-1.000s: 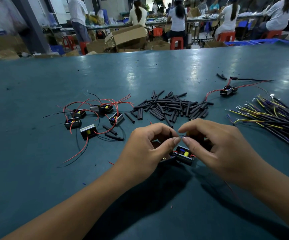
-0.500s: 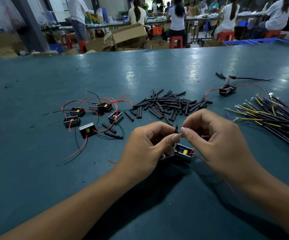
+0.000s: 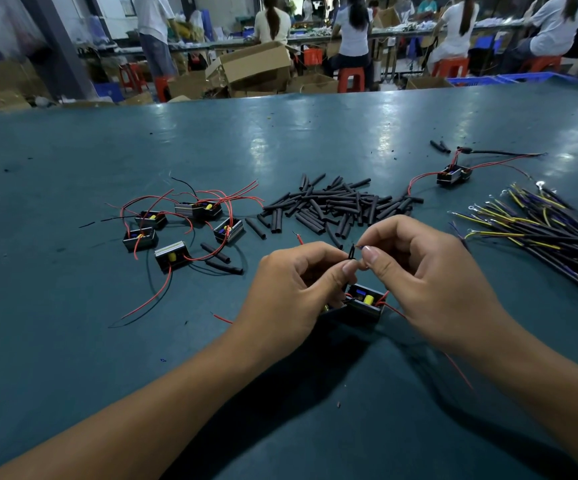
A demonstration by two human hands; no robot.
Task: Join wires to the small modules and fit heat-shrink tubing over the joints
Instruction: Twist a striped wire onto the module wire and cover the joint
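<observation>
Down near the front of the teal tabletop (image 3: 73, 341), both hands meet just above a small black module (image 3: 363, 304) that rests on the surface with a yellow part showing inside it. The left hand (image 3: 291, 296) has its fingers curled, thumb and forefinger pinching a short black heat-shrink tube (image 3: 351, 252) that stands nearly upright between the two hands. The right hand (image 3: 429, 282) is curled too, its thumb and forefinger pinching a thin wire end (image 3: 358, 247) right at the top of that tube; whether the wire has entered the tube is too small to tell. Red leads (image 3: 393, 308) run out from the module beneath the right palm.

Beyond the hands lies a loose pile of black tubing pieces (image 3: 339, 206), spread across the middle of the tabletop. To the left of it sits a cluster of five modules (image 3: 183, 226) with red and black wires tangled over them, and two more tube pieces lie just beside that cluster. Far right, a bundle of dark and yellow wires (image 3: 550, 233) with ring terminals fans toward the edge. Behind it, well apart from the rest, is a single module (image 3: 453, 174) with long red and black leads. In the background, seated people in white shirts work at benches among cardboard boxes (image 3: 256, 64) and red stools.
</observation>
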